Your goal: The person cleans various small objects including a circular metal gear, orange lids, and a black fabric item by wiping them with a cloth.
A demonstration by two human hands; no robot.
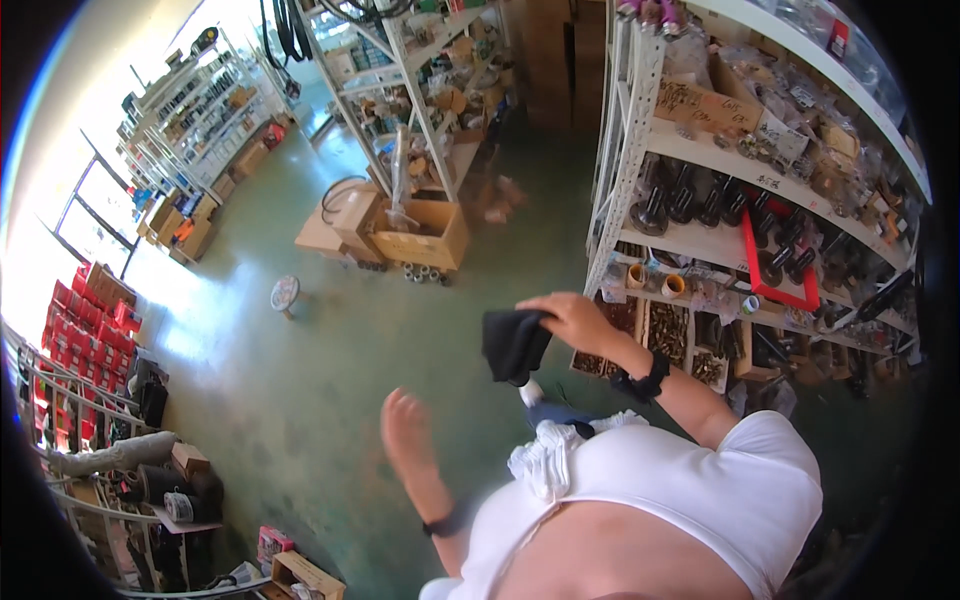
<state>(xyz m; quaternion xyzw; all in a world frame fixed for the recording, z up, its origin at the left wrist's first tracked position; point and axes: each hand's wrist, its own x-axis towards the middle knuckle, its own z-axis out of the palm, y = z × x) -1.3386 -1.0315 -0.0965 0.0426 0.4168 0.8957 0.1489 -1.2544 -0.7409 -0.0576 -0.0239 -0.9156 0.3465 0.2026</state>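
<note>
At the far left, red boxes stack along a rack, and beyond them a row of shelving stands by the bright windows. A small round stool sits alone on the green floor, and further on, cardboard boxes crowd the foot of a middle shelf unit.

My left hand hangs low in front of me, fingers loosely spread and blurred, holding nothing; it is well apart from the cloth, below it and to its left.

The black cloth is up in my right hand, pinched at its top edge by the closed fingers, so it droops downward with its long side roughly vertical. It hangs free in the air above the floor, touching no surface, and my right hand is plainly the nearer one.

To the right, just beside that hand, the white shelf rack carries black fittings, bagged parts, and open bins of small metal pieces at wrist level.
</note>
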